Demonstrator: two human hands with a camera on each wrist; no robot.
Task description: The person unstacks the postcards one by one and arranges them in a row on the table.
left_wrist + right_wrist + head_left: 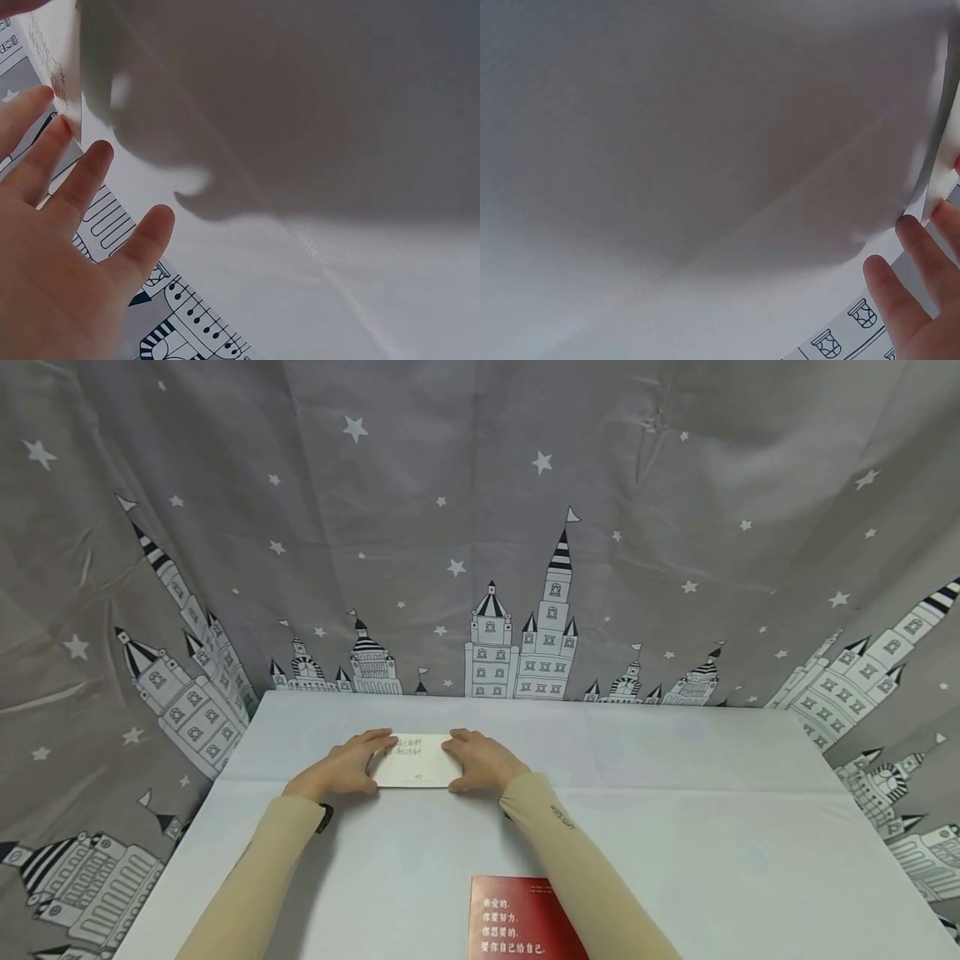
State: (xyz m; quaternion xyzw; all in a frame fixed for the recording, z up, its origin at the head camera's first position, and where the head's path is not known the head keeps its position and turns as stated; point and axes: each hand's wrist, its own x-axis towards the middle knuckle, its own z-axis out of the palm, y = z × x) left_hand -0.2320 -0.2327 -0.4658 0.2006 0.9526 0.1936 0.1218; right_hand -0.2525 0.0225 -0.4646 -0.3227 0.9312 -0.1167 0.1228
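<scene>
A flat cream notebook (417, 768), with dark handwriting-style characters on its face, is held lengthwise between both hands over the far left part of the white table. My left hand (348, 766) grips its left end, thumb at the near corner and fingers at the far corner. On the right end, my right hand (483, 762) has the same kind of grip. The left wrist view shows the notebook's printed face (58, 71) beside spread fingertips. Only a thin strip of the notebook (946, 150) appears in the right wrist view, and its underside is hidden.
A red notebook (517, 918) with white characters lies near the table's front edge, partly covered by the right sleeve (585, 868). Behind the white tabletop (712, 827) hangs a grey curtain (420, 485) printed with castles and stars.
</scene>
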